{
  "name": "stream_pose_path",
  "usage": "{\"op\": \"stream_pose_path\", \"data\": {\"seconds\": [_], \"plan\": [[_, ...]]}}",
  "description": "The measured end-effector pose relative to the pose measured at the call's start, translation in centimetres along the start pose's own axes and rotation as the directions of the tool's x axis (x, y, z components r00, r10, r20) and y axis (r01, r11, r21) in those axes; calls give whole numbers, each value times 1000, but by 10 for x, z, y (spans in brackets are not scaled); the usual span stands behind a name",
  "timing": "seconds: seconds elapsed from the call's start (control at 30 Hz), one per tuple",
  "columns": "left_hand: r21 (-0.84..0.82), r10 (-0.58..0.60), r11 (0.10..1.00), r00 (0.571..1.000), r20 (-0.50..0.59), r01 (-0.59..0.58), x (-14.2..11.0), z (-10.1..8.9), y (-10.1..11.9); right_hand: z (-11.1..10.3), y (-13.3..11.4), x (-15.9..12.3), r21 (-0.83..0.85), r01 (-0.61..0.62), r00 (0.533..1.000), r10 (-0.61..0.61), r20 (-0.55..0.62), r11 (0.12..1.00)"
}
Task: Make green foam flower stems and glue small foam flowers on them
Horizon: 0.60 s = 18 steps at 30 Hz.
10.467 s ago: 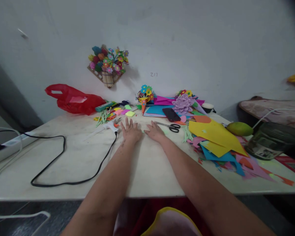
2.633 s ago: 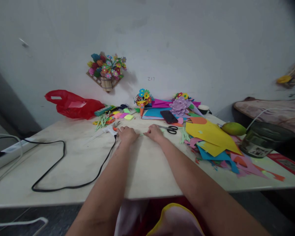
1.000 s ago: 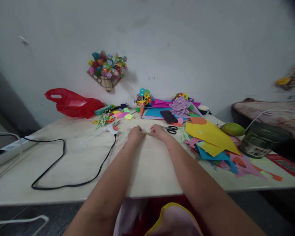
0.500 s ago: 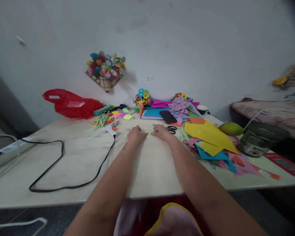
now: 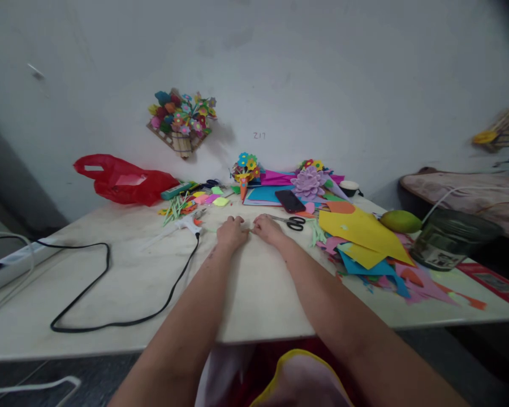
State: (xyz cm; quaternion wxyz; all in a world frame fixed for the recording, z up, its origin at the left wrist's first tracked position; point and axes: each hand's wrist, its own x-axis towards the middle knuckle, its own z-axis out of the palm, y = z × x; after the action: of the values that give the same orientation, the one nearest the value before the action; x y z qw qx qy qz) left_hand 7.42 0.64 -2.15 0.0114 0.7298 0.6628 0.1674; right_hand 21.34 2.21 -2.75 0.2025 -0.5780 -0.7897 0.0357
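Observation:
At the middle of the table my left hand (image 5: 232, 233) and my right hand (image 5: 268, 229) nearly touch, fingertips to fingertips. Both are closed in a pinch on a thin light green paper strip (image 5: 212, 230), mostly hidden by the fingers; a pale end shows left of my left hand. A white glue gun (image 5: 189, 223) with a black cord lies just left of my left hand. Black-handled scissors (image 5: 296, 224) rest beyond and to the right of my right hand. Pale green cut strips (image 5: 318, 233) lie right of the scissors, and more green strips (image 5: 177, 208) sit at the back left.
A red plastic bag (image 5: 127, 180) and a power strip (image 5: 14, 260) are at the left. Toward the back are a phone (image 5: 289, 200) and a purple paper flower (image 5: 309, 183). Coloured sheets (image 5: 365, 232), a mango (image 5: 401, 221) and a dark jar (image 5: 443, 243) fill the right.
From flat and spread, my hands have closed into pinches and drawn together. Over the last half second my right hand has shifted slightly left, uncovering the scissors' handles.

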Motion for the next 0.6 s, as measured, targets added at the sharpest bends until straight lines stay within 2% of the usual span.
{"op": "stream_pose_path", "data": {"seconds": [0.37,0.6], "plan": [[-31,-72,997,996,47,74,5,1,-1,-4,21,-2,48,-27,1000,28,-12,999],[-58,-70,996,996,47,73,6,1,-2,-13,26,-7,25,-54,998,53,34,998]]}}
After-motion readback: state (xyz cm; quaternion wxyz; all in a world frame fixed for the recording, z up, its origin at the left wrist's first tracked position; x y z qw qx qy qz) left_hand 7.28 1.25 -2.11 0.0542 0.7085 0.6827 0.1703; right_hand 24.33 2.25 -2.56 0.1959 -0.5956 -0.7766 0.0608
